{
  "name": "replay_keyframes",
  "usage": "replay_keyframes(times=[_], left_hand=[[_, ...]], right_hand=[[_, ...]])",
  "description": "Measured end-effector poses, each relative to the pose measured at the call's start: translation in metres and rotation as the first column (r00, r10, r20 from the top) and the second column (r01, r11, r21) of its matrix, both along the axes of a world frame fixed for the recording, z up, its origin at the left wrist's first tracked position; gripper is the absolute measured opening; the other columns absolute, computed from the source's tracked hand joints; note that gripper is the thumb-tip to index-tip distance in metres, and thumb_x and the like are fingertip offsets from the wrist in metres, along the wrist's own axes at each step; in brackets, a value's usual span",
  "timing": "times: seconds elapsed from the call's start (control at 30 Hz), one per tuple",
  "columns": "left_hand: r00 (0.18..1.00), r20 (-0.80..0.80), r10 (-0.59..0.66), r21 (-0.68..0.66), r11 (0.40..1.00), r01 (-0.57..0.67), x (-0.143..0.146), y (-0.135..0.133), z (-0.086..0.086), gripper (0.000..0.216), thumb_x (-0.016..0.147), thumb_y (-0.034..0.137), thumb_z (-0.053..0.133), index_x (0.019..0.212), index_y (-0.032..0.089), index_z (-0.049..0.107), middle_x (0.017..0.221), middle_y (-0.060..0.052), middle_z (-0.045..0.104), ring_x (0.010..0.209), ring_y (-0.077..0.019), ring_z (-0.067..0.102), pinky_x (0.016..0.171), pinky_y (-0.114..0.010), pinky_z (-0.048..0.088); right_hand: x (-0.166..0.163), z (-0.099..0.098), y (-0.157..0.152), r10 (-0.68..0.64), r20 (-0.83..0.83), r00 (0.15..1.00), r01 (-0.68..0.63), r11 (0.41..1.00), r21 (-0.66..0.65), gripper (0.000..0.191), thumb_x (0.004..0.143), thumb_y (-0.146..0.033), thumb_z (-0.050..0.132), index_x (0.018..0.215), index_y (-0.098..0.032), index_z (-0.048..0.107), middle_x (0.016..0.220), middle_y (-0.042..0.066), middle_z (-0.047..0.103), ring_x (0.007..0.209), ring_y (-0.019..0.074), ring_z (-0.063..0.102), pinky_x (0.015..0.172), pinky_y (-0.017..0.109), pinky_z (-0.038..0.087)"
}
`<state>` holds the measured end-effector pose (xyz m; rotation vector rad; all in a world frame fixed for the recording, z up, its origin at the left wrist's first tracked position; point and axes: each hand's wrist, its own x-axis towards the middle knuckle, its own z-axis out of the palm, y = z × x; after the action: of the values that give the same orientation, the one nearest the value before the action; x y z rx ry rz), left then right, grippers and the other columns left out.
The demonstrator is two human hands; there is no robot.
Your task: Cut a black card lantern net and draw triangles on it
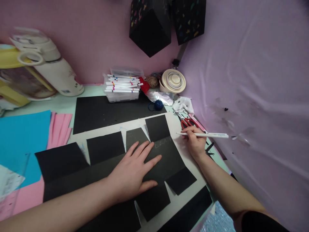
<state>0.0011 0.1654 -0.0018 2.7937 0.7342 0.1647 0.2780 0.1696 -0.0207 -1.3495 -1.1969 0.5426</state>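
From where I stand, the large black paper sheet, cut into flaps along its edges, lies on a wide white sheet on the pale green table. The left hand rests palm down on the black paper, its fingers fanned apart and the thumb set well off to the side. The right hand pinches a slim white pen between thumb and fingertips near the point, which aims left over the white strip beside the black edge; I can't tell whether it touches. Faint pale marks show near the upper right flap, so I'd judge the step in hand to be drawing on the black. To do it well, I'd keep that left palm pressing evenly, the fingertips clear of the faint line, since loose flaps could lift or slide. A more upright pen and light, short strokes should give cleaner marks. The forearm would also do well to stay clear of the red-handled scissors lying just beyond the right hand.
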Motion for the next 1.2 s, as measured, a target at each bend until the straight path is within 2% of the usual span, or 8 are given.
replay_keyframes(times=[0.33, 0.63, 0.77, 0.93, 1.0, 1.1, 1.2], left_hand=[[1.000, 0.028, 0.000, 0.018, 1.000, -0.001, 0.000, -0.001, -0.003, 0.072, 0.083, 0.060, 0.062, 0.145, 0.029, 0.043, 0.155, -0.017, 0.033, 0.143, -0.0370, 0.029, 0.114, -0.058, 0.020], [0.998, 0.066, 0.013, -0.014, 1.000, -0.012, -0.002, 0.000, -0.004, 0.066, 0.088, 0.066, 0.049, 0.144, 0.031, 0.043, 0.157, -0.016, 0.029, 0.145, -0.0340, 0.026, 0.115, -0.055, 0.020], [0.997, 0.076, 0.011, -0.009, 1.000, -0.011, -0.002, -0.001, -0.003, 0.066, 0.088, 0.065, 0.050, 0.144, 0.030, 0.044, 0.157, -0.016, 0.029, 0.144, -0.0344, 0.027, 0.115, -0.055, 0.020], [0.997, 0.077, 0.014, -0.010, 1.000, -0.013, -0.002, -0.001, -0.003, 0.067, 0.087, 0.065, 0.052, 0.143, 0.030, 0.045, 0.157, -0.015, 0.031, 0.144, -0.0345, 0.028, 0.115, -0.055, 0.021], [0.997, 0.077, 0.014, -0.015, 1.000, -0.013, -0.002, -0.001, -0.004, 0.067, 0.087, 0.065, 0.051, 0.143, 0.030, 0.044, 0.157, -0.016, 0.030, 0.144, -0.0346, 0.027, 0.115, -0.056, 0.021], [0.996, 0.087, 0.018, -0.014, 1.000, -0.016, -0.002, -0.001, -0.005, 0.067, 0.087, 0.063, 0.054, 0.143, 0.030, 0.044, 0.158, -0.015, 0.029, 0.144, -0.0348, 0.027, 0.115, -0.056, 0.022], [0.996, 0.085, 0.017, -0.002, 1.000, -0.017, -0.001, -0.001, -0.004, 0.069, 0.083, 0.059, 0.061, 0.143, 0.029, 0.045, 0.158, -0.014, 0.029, 0.144, -0.0363, 0.026, 0.114, -0.057, 0.022]], right_hand=[[0.003, -0.003, 0.000, 0.079, 0.058, 0.995, -0.086, 0.988, 0.127, 0.018, 0.086, -0.022, 0.056, 0.076, -0.021, 0.071, 0.060, -0.001, 0.062, 0.050, 0.0127, 0.054, 0.048, 0.025, 0.043], [0.003, -0.002, -0.003, 0.151, 0.078, 0.985, -0.156, 0.985, 0.074, 0.015, 0.086, -0.022, 0.055, 0.083, -0.022, 0.070, 0.065, 0.000, 0.063, 0.053, 0.0140, 0.055, 0.048, 0.026, 0.043], [0.000, 0.001, -0.004, 0.185, 0.045, 0.982, -0.187, 0.980, 0.063, 0.009, 0.087, -0.024, 0.056, 0.081, -0.022, 0.063, 0.063, -0.001, 0.060, 0.050, 0.0137, 0.052, 0.046, 0.026, 0.041], [-0.006, 0.008, -0.009, 0.289, 0.040, 0.956, -0.291, 0.956, 0.045, 0.007, 0.088, -0.021, 0.060, 0.081, -0.022, 0.060, 0.067, -0.001, 0.062, 0.058, 0.0144, 0.057, 0.052, 0.027, 0.043], [-0.007, 0.010, -0.010, 0.268, 0.068, 0.961, -0.272, 0.961, 0.055, 0.004, 0.087, -0.020, 0.062, 0.083, -0.022, 0.062, 0.067, -0.001, 0.062, 0.057, 0.0138, 0.057, 0.052, 0.026, 0.044], [-0.006, 0.010, -0.011, 0.168, 0.103, 0.980, -0.180, 0.977, 0.118, 0.006, 0.084, -0.019, 0.066, 0.088, -0.023, 0.065, 0.070, -0.001, 0.063, 0.055, 0.0127, 0.056, 0.052, 0.027, 0.044], [-0.005, 0.012, -0.010, 0.063, 0.143, 0.988, -0.088, 0.981, 0.174, 0.010, 0.082, -0.019, 0.067, 0.091, -0.023, 0.066, 0.080, 0.001, 0.065, 0.063, 0.0143, 0.059, 0.057, 0.028, 0.046]])
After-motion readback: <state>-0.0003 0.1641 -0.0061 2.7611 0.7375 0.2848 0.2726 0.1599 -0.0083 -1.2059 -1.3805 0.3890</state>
